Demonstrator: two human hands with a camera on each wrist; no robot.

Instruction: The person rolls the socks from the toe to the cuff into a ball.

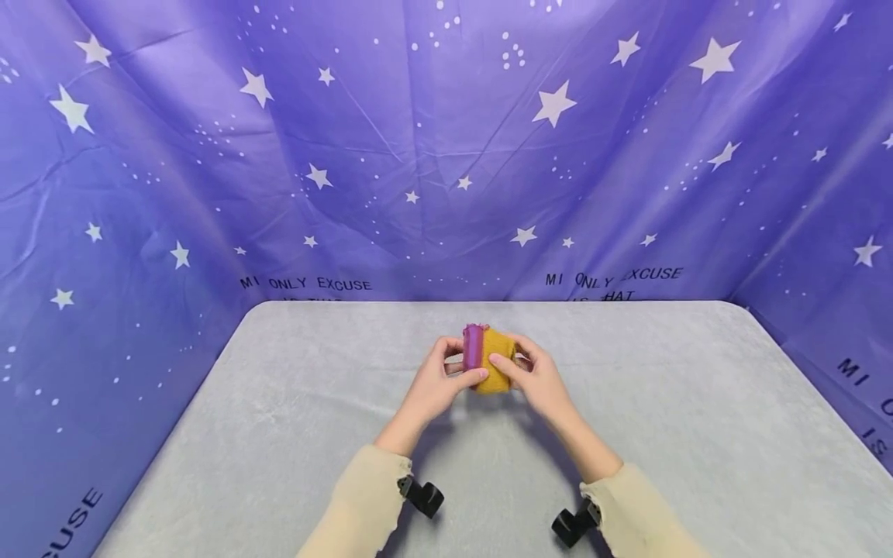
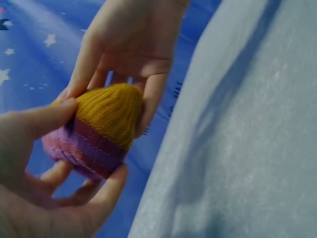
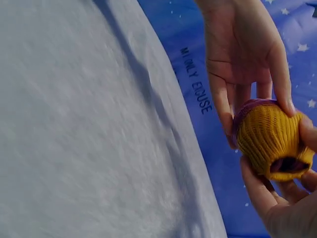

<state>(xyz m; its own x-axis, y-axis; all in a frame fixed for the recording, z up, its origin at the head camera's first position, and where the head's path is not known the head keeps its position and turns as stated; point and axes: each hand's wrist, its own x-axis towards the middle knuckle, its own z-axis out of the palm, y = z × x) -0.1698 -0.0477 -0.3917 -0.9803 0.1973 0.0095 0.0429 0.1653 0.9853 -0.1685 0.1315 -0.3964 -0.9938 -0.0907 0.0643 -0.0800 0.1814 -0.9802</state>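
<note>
A small rolled-up sock [image 1: 491, 360], mustard yellow and ribbed with a striped purple band, is held up between both hands above the table. My left hand [image 1: 438, 385] grips its purple side, thumb in front and fingers behind. On the yellow side, my right hand [image 1: 543, 380] holds it, thumb pressed on the front face. The right wrist view shows a dark opening in the yellow end of the sock [image 3: 257, 134]. Loose pink threads stick out at the top of the purple part in the head view.
The grey table [image 1: 293, 418] spreads under both arms. A purple-blue curtain [image 1: 418, 116] with white stars and printed words hangs behind it and at both sides. Black wrist cameras are strapped at the left cuff [image 1: 380, 488] and right cuff [image 1: 628, 496].
</note>
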